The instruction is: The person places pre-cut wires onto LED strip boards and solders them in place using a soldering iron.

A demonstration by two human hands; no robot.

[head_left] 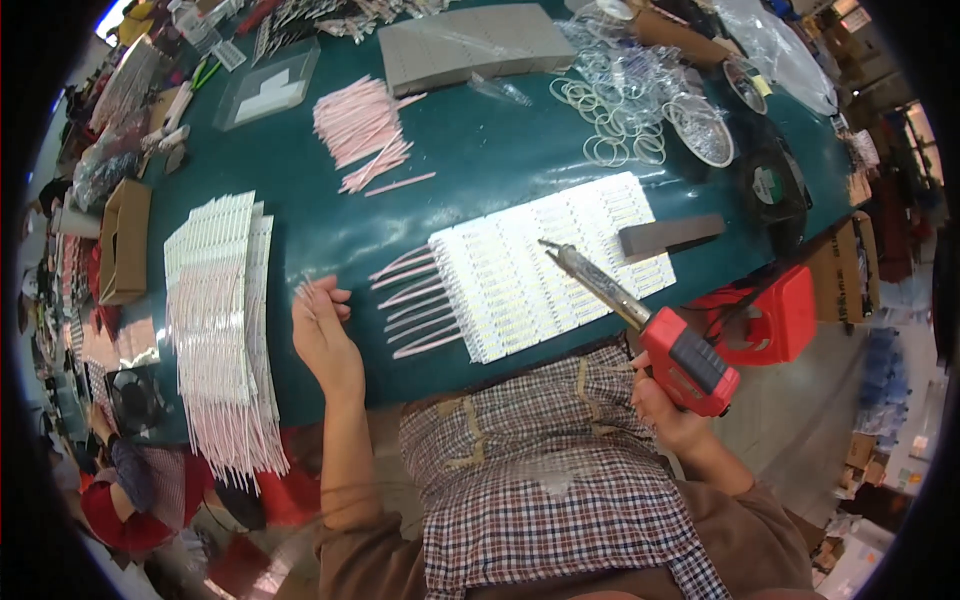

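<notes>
My right hand (pixel 668 415) is wrapped round a red and black soldering iron (pixel 690 360), its long metal tip pointing up and left over a white panel of small circuit boards (pixel 545 270). Pale pink wires (pixel 418 300) stick out from that panel's left edge. Left of these wires, my left hand (pixel 328 325) hovers with its fingers pinched together; whatever is between them is too small to make out. A dark grey bar (pixel 670 236) lies across the panel's right part.
Further left sits a stack of white panels (pixel 215 240) with wires trailing off the near edge. Loose pink wires (pixel 362 135) lie behind, near a grey block (pixel 475 50). Pale rings (pixel 610 125), a cardboard box (pixel 125 240) and a red stool (pixel 780 320) surround the work; another person (pixel 140 490) sits at left.
</notes>
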